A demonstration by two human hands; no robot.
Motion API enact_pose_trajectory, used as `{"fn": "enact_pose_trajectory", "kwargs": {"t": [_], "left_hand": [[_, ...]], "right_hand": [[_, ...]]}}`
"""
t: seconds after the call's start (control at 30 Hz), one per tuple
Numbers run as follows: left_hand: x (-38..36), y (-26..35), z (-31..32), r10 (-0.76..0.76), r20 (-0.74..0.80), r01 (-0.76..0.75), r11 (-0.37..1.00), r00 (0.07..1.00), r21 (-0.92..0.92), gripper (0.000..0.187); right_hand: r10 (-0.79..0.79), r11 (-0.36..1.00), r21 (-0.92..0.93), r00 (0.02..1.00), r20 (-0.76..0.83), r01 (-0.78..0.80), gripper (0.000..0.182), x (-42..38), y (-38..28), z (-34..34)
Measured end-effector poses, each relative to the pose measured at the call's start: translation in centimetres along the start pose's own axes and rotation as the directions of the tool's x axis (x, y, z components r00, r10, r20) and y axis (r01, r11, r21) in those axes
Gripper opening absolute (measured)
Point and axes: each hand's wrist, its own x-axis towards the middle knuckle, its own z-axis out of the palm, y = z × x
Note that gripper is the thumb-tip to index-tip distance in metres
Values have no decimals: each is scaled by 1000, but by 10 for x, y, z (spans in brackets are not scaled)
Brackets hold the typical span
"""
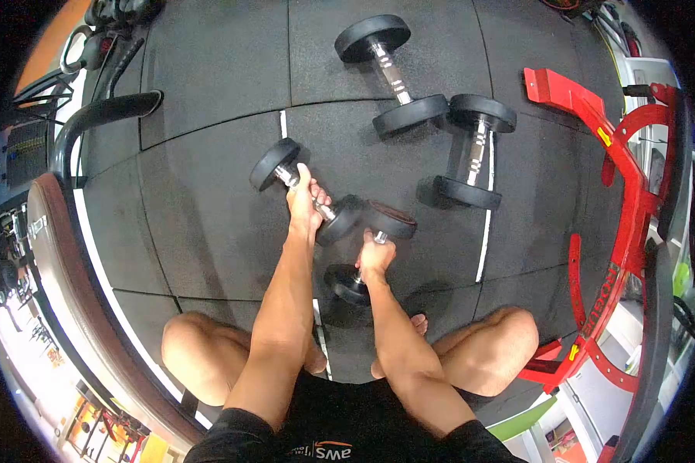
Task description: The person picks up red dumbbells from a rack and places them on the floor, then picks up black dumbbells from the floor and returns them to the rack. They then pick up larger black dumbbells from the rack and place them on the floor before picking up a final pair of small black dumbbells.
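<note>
My left hand (307, 202) is wrapped round the chrome handle of a black round-headed dumbbell (275, 163), which lies at a slant in front of me. Closer to my body, my right hand (376, 255) grips the handle of a second dumbbell (392, 221); its near head (348, 284) shows beside my wrist. The heads of these two dumbbells come close together between my hands. Ahead and to the right, a third dumbbell (391, 73) and a fourth, upright-angled dumbbell (477, 150) rest on the floor, their heads side by side.
Black rubber mats (208, 174) with white lines cover the floor. A red metal frame (625, 170) stands along the right. On the left are a padded bench (62, 255) and a curved black bar (104, 116). My bent knees (502, 347) flank my arms.
</note>
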Motion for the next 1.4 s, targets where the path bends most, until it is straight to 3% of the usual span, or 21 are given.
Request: {"fn": "enact_pose_trajectory", "kwargs": {"t": [0.13,0.27,0.33,0.43,0.47,0.53,0.57,0.6,0.73,0.83,0.87,0.93,0.97,1.0,1.13,1.23,1.4], "left_hand": [[0,5,7,-62,-91,60,998,994,-24,49],[2,5,4,-92,-81,93,996,992,3,43],[10,6,0,-121,-56,122,992,991,19,40],[28,13,-15,-300,42,300,954,953,1,42],[38,12,-31,-332,167,336,942,928,6,31],[14,16,1,-212,6,212,977,977,26,31],[3,16,10,-150,-76,153,987,986,38,34],[0,17,8,-106,-3,106,993,994,47,55],[-11,16,15,-75,-24,76,997,997,32,78],[0,17,3,-100,175,95,995,979,36,88],[5,13,2,-95,102,94,996,990,15,68],[26,8,-13,-141,73,139,990,987,35,55],[36,5,-21,-160,61,158,986,985,44,52],[11,13,7,-105,-94,110,993,990,41,58],[20,7,1,-80,-100,83,996,992,17,53],[19,9,6,-106,-128,107,994,986,0,45],[14,11,8,-102,-123,102,995,987,-5,36]], "right_hand": [[-1,1000,-10,1000,-15,1,35,1,1,1],[-4,999,-54,999,-42,2,32,-3,-4,1],[-3,998,-69,999,-46,0,30,3,1,2],[-28,993,-116,999,-44,22,29,4,4,0],[-41,991,-131,998,-40,35,28,3,3,1],[-45,994,-101,997,-57,39,28,0,-1,3],[-46,995,-92,997,-66,40,28,-1,0,2],[-44,993,-112,995,-90,34,28,1,1,3],[-50,993,-108,997,-64,43,29,4,7,1],[-40,997,-72,998,-55,36,29,4,3,2],[-43,997,-70,998,-52,40,30,4,3,1],[-31,998,-55,999,-40,29,30,2,5,1],[-20,999,-42,999,-33,19,30,4,5,1],[-11,999,-30,1000,-27,10,30,5,6,2],[27,996,-86,999,-42,-30,34,1,-1,-1],[119,990,58,983,142,-129,40,1,-3,-7],[248,941,155,923,293,-302,41,-4,-13,-14]]}}
